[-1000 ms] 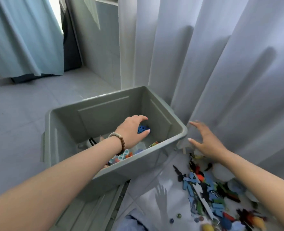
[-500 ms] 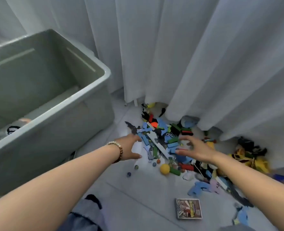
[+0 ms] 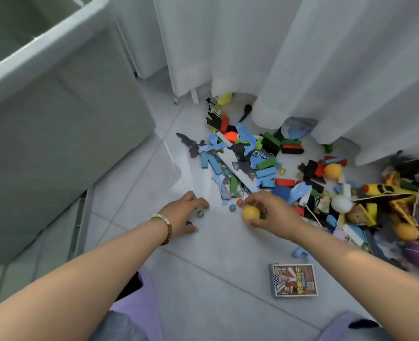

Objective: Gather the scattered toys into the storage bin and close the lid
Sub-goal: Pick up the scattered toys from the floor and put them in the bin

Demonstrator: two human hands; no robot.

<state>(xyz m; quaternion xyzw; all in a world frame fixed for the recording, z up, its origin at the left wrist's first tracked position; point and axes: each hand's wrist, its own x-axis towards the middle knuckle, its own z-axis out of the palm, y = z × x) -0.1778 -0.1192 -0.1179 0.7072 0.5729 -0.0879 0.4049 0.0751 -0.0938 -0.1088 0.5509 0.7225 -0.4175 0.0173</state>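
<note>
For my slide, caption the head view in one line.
Right hand closes on an orange ball, left hand reaches for marbles beside the storage bin.

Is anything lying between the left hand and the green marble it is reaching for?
Nothing visible: the left hand curls open around the green marble on bare floor tile, and a blue marble sits beside the thumb.
</note>
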